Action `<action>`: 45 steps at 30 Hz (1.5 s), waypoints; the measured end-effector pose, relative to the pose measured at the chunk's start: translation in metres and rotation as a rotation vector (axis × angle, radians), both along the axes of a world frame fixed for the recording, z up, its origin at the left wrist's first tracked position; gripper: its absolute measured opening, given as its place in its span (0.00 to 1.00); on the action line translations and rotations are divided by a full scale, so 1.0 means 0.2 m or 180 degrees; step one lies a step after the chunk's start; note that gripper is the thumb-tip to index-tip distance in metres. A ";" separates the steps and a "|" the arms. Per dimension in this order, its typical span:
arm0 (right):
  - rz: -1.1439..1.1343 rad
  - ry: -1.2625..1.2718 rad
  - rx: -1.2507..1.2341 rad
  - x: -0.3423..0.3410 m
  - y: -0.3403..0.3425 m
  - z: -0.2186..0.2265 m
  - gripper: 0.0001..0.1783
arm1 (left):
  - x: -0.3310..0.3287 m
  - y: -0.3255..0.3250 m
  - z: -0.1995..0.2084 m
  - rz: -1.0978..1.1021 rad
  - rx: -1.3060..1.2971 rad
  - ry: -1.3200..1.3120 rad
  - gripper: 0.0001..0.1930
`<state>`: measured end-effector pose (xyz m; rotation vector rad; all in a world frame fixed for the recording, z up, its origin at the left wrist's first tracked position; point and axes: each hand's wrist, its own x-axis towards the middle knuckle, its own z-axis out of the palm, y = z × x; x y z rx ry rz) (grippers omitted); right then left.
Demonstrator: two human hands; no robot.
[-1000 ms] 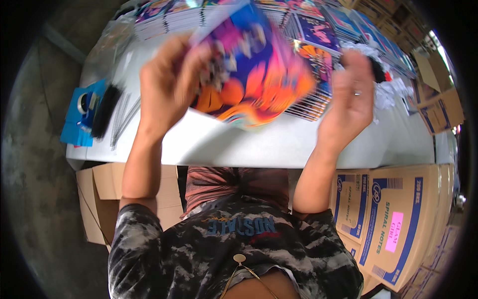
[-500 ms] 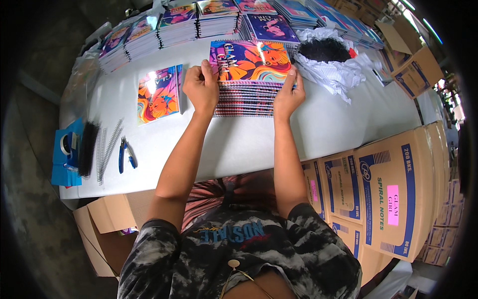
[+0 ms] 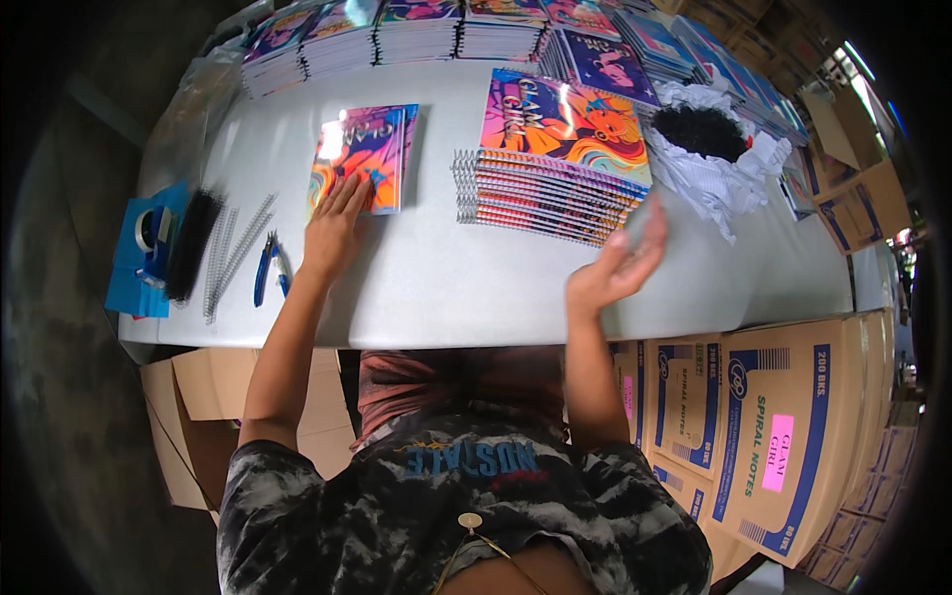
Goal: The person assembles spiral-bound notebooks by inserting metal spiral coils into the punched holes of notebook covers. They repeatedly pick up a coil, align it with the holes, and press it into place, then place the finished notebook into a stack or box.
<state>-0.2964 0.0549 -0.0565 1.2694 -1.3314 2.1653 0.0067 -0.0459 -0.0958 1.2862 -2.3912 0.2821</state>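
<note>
My left hand (image 3: 335,230) lies with outstretched fingers on the lower part of a colourful notebook (image 3: 372,149), which rests on the white table left of the middle. My right hand (image 3: 615,270) is open and holds nothing. Its fingers are apart, close to the front right corner of a stack of spiral notebooks (image 3: 540,198). The top notebook (image 3: 565,119) of that stack has an orange and purple cover. The spiral edges of the stack face me, slightly fanned.
Left on the table are blue-handled cutters (image 3: 264,270), loose spiral coils (image 3: 233,243), a black coil bundle (image 3: 194,246) and a tape roll (image 3: 149,230). Notebook stacks (image 3: 416,40) line the back. Black coils (image 3: 699,133) sit on crumpled white cloth (image 3: 714,198). Cartons (image 3: 778,426) stand right.
Both hands have let go of the top notebook on the stack. My left hand has moved left onto the single notebook; my right has drawn back toward me and opened. The view has shifted.
</note>
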 end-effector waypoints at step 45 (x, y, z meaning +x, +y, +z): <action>0.3541 -0.0156 0.2088 0.24 -0.01 -0.11 0.15 | 1.07 -0.29 0.30 0.2491 0.2020 0.1162 0.15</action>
